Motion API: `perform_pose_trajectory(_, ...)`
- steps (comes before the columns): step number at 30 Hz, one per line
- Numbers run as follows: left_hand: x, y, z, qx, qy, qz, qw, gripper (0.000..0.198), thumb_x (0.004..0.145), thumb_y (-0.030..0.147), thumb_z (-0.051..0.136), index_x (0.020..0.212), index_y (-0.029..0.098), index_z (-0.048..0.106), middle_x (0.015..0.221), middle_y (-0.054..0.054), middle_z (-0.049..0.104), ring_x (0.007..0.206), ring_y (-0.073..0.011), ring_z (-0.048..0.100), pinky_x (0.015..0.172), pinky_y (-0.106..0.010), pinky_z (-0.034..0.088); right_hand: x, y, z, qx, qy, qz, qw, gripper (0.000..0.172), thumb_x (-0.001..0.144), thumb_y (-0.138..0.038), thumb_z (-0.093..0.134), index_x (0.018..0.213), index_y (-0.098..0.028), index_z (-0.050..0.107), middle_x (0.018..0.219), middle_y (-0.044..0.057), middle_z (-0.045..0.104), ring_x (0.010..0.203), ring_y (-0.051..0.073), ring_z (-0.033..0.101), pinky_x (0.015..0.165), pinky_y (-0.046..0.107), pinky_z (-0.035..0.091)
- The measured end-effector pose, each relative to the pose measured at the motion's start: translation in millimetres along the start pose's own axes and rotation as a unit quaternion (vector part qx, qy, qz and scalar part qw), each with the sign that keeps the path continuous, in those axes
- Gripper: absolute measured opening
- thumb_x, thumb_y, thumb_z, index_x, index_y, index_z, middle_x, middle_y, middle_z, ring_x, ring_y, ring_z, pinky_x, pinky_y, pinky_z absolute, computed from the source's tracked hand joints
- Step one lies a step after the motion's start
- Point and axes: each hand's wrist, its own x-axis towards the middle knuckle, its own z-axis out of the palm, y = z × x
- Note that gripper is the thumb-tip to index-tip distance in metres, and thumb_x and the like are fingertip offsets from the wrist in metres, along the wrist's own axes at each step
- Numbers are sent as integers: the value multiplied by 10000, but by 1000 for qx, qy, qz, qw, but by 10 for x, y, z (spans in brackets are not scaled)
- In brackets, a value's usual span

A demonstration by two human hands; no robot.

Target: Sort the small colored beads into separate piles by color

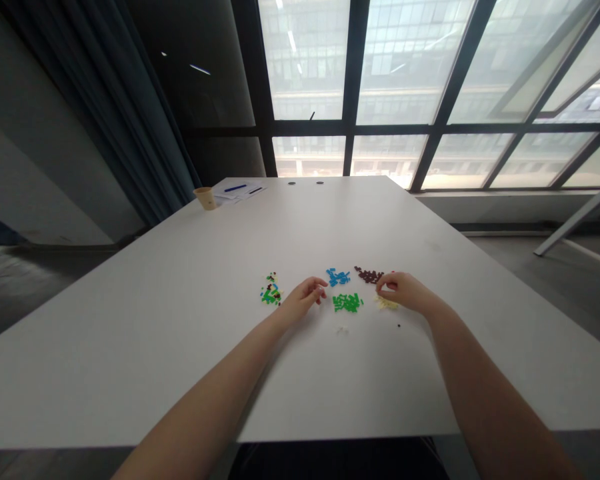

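Left hand [304, 300] and right hand [403, 289] curled among small plastic pieces on the white worktop [145, 347]
Fingertips of both hands drawn together; cannot tell if either pinches a piece; dark brown pile [369, 275] at the right hand's 9 o'clock, its long axis running toward those fingers; pale yellow pile [386, 303] at 7, just below them; blue pile [338, 277] at the left hand's 2 o'clock, green pile [347, 303] at 3, mixed pile [271, 291] at 9

Left hand [301, 299] curled inward, right hand [401, 289] curled inward
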Motion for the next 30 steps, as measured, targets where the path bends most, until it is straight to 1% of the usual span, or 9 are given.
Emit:
perform_pose_trajectory(5, -12, -5, 6, 8, -15, -7, 1000, 323, 797, 441, 443, 957, 170, 513, 773, -30, 567, 671, -107, 498, 602, -229, 392, -13, 56, -9, -12, -78, 35, 996, 171, 617, -231, 535, 683, -179, 684, 492, -41, 417, 456, 80, 348, 466, 221, 251)
perform_pose_trajectory(14, -17, -37, -5, 12, -29, 0, 1000, 332, 797, 446, 433, 970, 175, 511, 777, -28, 581, 666, -108, 509, 633, -242, 399, 14, 73, 38, 0, -100, 40, 994, 186, 607, -221, 534, 694, -189, 695, 502, -33, 420, 457, 82, 340, 456, 224, 232)
perform_pose_trajectory(18, -10, -19, -13, 26, -11, 3, 1000, 299, 803, 405, 428, 964, 169, 514, 776, -34, 590, 674, -113, 522, 643, -248, 413, -1, 94, 12, 7, -96, 45, 994, 231, 634, -219, 493, 736, -190, 698, 473, -42, 379, 436, 77, 315, 446, 221, 220)
perform_pose_trajectory(20, 0, 6, -85, 49, 22, 7, 999, 273, 802, 369, 425, 952, 163, 523, 782, -40, 598, 683, -119, 533, 657, -256, 424, -11, 85, 0, 10, -89, 50, 995, 257, 637, -196, 465, 747, -185, 698, 460, -43, 376, 431, 77, 313, 444, 219, 221)
perform_pose_trajectory(22, 9, 34, -225, 98, 82, 14, 992, 244, 795, 318, 420, 938, 160, 539, 800, -47, 607, 698, -129, 544, 680, -268, 432, -17, 72, -8, 11, -78, 55, 995, 279, 633, -174, 441, 745, -181, 696, 464, -37, 404, 435, 80, 332, 448, 217, 234)
perform_pose_trajectory(25, 2, 63, -512, 251, 205, 4, 946, 220, 767, 234, 422, 895, 170, 589, 866, -60, 618, 761, -156, 556, 727, -282, 426, -13, 54, -11, 8, -52, 63, 997, 289, 636, -166, 418, 734, -182, 689, 502, -24, 464, 450, 83, 368, 463, 214, 259)
perform_pose_trajectory(26, -7, 62, -603, 308, 223, 0, 925, 209, 753, 215, 434, 855, 174, 612, 889, -63, 618, 782, -164, 557, 750, -284, 419, -10, 48, -12, 6, -43, 66, 997, 289, 638, -166, 412, 729, -182, 687, 515, -20, 477, 453, 83, 373, 467, 214, 264)
perform_pose_trajectory(28, -30, 40, -742, 387, 194, -55, 899, 188, 720, 187, 465, 777, 173, 644, 859, -67, 627, 775, -175, 565, 744, -280, 417, -4, 39, -13, 1, -32, 74, 997, 292, 641, -166, 406, 730, -181, 683, 526, -17, 489, 453, 82, 374, 469, 214, 265)
perform_pose_trajectory(30, -51, -5, -808, 426, 120, -115, 889, 171, 687, 178, 502, 747, 166, 662, 813, -67, 641, 755, -182, 574, 722, -275, 420, -1, 35, -14, -4, -27, 80, 996, 294, 639, -167, 405, 736, -177, 682, 529, -15, 495, 454, 82, 374, 468, 213, 263)
